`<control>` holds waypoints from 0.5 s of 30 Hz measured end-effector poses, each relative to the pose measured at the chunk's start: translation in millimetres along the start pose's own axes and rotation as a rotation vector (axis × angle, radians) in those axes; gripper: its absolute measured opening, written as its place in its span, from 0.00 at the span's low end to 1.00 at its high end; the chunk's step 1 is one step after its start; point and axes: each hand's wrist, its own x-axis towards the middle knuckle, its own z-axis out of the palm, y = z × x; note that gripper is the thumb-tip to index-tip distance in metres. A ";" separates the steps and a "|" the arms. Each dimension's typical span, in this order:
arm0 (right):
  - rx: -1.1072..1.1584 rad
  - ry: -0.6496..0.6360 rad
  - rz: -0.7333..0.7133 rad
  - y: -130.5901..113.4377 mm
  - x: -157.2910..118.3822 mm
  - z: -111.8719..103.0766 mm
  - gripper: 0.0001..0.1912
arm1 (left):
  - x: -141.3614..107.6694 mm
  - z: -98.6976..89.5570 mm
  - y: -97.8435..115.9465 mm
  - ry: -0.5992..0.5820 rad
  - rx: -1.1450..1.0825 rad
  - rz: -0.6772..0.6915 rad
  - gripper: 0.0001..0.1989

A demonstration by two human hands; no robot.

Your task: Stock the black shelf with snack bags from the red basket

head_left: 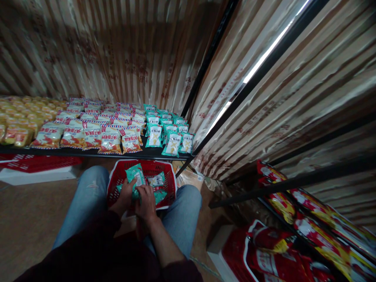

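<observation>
A red basket (171,177) with a white rim sits between my knees, below the shelf edge. Over it, my left hand (126,194) grips a teal snack bag (135,172) by its left side, thumb across the front. My right hand (146,199) is closed at the lower right of that bag, fingers bent; its fingertips partly hide what lies under them. Inside the basket lie more teal bags, one showing a white label (157,179) and another (160,195) near the front right corner.
On the black shelf (152,152), teal bags (172,143) stand in rows at the right, red-and-white bags (110,139) in the middle, yellow packs (20,117) at the left. A black post (235,103) rises at the right. Another red basket (235,250) and a rack of red-yellow bags (314,231) stand lower right.
</observation>
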 end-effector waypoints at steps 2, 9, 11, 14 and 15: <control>0.140 0.060 0.067 6.0 3.1 -2.4 0.19 | -1.4 -4.8 2.7 -0.045 -0.041 -0.050 0.24; 0.689 0.336 0.733 34.9 24.1 -7.6 0.19 | -15.0 -9.0 7.8 -0.226 -0.061 -0.262 0.20; 0.826 0.332 0.810 37.6 27.5 -7.4 0.21 | -19.5 -6.9 10.6 -0.287 -0.036 -0.307 0.21; 0.986 0.297 0.833 38.5 29.4 -5.9 0.21 | -24.9 -4.6 16.1 -0.312 0.115 -0.251 0.22; 1.023 0.290 0.834 38.8 29.5 -5.1 0.21 | -26.1 -4.2 17.9 -0.290 0.169 -0.203 0.21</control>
